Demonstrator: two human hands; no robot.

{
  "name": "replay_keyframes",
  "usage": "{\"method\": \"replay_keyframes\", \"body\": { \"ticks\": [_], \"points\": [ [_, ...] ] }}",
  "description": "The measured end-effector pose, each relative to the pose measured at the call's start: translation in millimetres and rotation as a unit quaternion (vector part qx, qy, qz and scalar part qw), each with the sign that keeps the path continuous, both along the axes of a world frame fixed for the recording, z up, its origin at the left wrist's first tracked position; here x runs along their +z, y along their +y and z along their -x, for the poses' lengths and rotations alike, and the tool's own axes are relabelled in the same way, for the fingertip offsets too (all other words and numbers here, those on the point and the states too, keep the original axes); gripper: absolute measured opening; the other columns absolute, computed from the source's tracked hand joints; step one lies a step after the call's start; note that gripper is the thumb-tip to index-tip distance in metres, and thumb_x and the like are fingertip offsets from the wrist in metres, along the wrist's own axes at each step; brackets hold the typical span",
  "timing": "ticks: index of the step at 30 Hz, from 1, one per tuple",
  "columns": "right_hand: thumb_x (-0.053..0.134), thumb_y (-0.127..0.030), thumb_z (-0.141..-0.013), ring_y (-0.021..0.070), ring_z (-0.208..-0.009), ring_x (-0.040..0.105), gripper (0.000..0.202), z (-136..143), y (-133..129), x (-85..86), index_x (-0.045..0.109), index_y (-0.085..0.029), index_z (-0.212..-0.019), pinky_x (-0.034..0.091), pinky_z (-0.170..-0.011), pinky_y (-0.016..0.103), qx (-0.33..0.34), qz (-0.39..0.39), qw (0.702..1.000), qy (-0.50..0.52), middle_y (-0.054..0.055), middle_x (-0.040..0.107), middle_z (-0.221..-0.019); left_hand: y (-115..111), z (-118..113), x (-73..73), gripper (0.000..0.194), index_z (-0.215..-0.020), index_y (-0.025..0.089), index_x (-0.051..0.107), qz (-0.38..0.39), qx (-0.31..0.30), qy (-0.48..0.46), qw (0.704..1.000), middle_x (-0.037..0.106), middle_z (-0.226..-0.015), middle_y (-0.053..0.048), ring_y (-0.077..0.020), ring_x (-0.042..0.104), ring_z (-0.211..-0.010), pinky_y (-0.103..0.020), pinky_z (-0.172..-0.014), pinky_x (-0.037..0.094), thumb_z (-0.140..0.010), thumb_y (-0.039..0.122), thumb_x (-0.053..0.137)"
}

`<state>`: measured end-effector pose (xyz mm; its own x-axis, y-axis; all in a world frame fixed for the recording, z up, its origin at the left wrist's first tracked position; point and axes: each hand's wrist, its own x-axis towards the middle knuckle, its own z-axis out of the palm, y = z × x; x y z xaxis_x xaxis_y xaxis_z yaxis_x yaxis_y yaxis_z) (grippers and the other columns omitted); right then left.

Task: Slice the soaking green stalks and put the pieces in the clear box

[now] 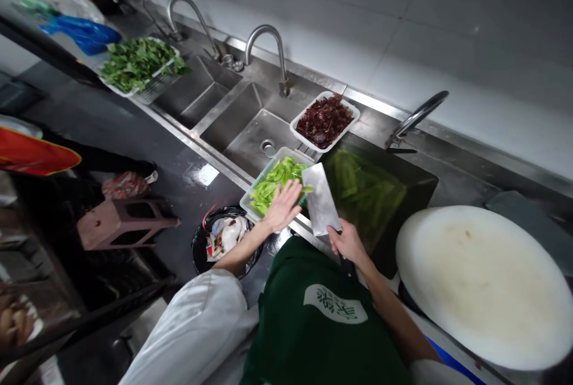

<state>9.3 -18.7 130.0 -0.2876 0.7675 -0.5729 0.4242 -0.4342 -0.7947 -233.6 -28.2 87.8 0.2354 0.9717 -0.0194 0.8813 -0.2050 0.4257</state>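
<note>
My right hand (351, 246) grips the black handle of a cleaver (320, 197), its broad blade tilted up beside a plastic container. My left hand (283, 207) lies flat with its fingers outstretched over the container's near right part, touching or just above the sliced green vegetable (274, 187) heaped inside. A few green pieces show between the left fingertips and the blade. The clear container (246, 206) rests on the front edge of the sink counter. To the right of the blade, long green vegetable pieces (367, 191) lie in a dark, water-filled basin.
A white tray of dark red-brown pieces (326, 121) sits behind the container. At right is a round white chopping board (483, 283). A lined bin (228, 239) stands below left. Leafy greens (138, 62) fill a basket beyond the steel sinks (250, 128). Another person's leg (111, 155) shows left.
</note>
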Motion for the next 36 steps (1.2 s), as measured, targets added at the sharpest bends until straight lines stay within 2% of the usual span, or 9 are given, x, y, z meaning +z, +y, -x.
{"method": "replay_keyframes", "body": {
  "ticks": [3,8,11,15,23,26,29,32,36],
  "points": [
    [0.058,-0.043,-0.073,0.0094,-0.03,0.045,0.024,32,1,-0.7,0.042,-0.024,-0.069,0.034,-0.03,0.018,0.06,0.021,0.998,0.023,-0.01,0.048,-0.041,-3,-11,6.7,0.071,-0.155,0.018,0.004,-0.003,-0.046,-0.006,0.999,0.013,-0.161,-0.012,-0.0272,0.008,-0.15,-0.052,-0.121,0.002,-0.099,0.056,0.022],
    [0.059,-0.048,-0.073,0.0084,-0.03,0.045,0.03,24,-4,7.6,0.043,-0.024,-0.067,0.035,-0.03,0.018,0.043,0.006,0.999,0.025,-0.01,0.048,-0.041,-2,24,-33.0,0.067,-0.155,0.016,0.002,0.056,0.125,0.039,0.99,0.011,-0.161,-0.012,-0.0281,0.01,-0.15,-0.056,-0.12,0.009,-0.1,0.051,0.015],
    [0.059,-0.054,-0.075,0.009,-0.032,0.046,0.036,-15,-7,14.2,0.043,-0.024,-0.065,0.038,-0.034,0.019,-0.006,-0.032,0.999,-0.015,-0.008,0.048,-0.041,11,40,-64.1,0.069,-0.155,0.015,0.007,0.097,0.2,0.087,0.971,0.008,-0.161,-0.013,-0.0326,0.007,-0.149,-0.059,-0.117,0.016,-0.099,0.054,0.02],
    [0.062,-0.063,-0.07,0.0119,-0.034,0.049,0.043,-77,-17,17.1,0.045,-0.023,-0.066,0.04,-0.036,0.023,-0.104,-0.053,0.99,-0.08,-0.006,0.051,-0.042,36,37,-86.6,0.071,-0.155,0.018,0.007,0.102,0.196,0.108,0.969,0.002,-0.162,-0.013,-0.0352,0.005,-0.149,-0.065,-0.114,0.019,-0.098,0.055,0.024],
    [0.056,-0.054,-0.073,0.0192,-0.041,0.056,0.032,-224,-53,-10.0,0.055,-0.022,-0.073,0.042,-0.044,0.029,-0.229,-0.062,0.908,-0.346,0.002,0.056,-0.043,31,46,-57.5,0.059,-0.152,0.021,0.026,0.061,0.172,0.077,0.98,0.021,-0.159,-0.012,-0.0382,0.012,-0.147,-0.07,-0.109,0.021,-0.098,0.043,0.034],
    [0.053,-0.049,-0.076,0.0242,-0.055,0.064,0.032,-280,-71,-24.9,0.061,-0.02,-0.082,0.047,-0.055,0.032,-0.195,-0.052,0.873,-0.443,0.007,0.063,-0.051,30,19,-44.9,0.056,-0.148,0.016,0.034,-0.056,0.176,-0.005,0.983,0.032,-0.153,-0.015,-0.0342,0.024,-0.144,-0.059,-0.113,0.028,-0.097,0.04,0.04],
    [0.051,-0.047,-0.077,0.0259,-0.061,0.066,0.031,-312,-82,-32.9,0.063,-0.019,-0.085,0.047,-0.059,0.033,-0.174,-0.022,0.857,-0.485,0.008,0.064,-0.055,40,-43,-58.2,0.042,-0.136,0.017,0.049,-0.07,0.073,-0.108,0.989,0.054,-0.134,-0.013,-0.0234,0.049,-0.128,-0.042,-0.111,0.038,-0.098,0.03,0.036],
    [0.05,-0.045,-0.078,0.0239,-0.054,0.064,0.028,-314,-85,-32.5,0.061,-0.02,-0.085,0.045,-0.055,0.031,-0.179,0.001,0.857,-0.484,0.005,0.062,-0.051,55,-113,-97.2,0.035,-0.124,0.018,0.059,0.085,-0.047,-0.101,0.99,0.063,-0.119,-0.01,-0.02,0.059,-0.114,-0.035,-0.104,0.045,-0.096,0.025,0.039],
    [0.047,-0.044,-0.08,0.0209,-0.044,0.059,0.029,-292,-82,-25.7,0.057,-0.018,-0.087,0.044,-0.049,0.029,-0.226,0.035,0.873,-0.431,0.0,0.055,-0.042,68,-172,-154.5,0.037,-0.121,0.014,0.061,0.296,-0.103,0.007,0.95,0.063,-0.121,-0.013,-0.0239,0.059,-0.113,-0.033,-0.099,0.047,-0.085,0.019,0.055]
  ]
}}
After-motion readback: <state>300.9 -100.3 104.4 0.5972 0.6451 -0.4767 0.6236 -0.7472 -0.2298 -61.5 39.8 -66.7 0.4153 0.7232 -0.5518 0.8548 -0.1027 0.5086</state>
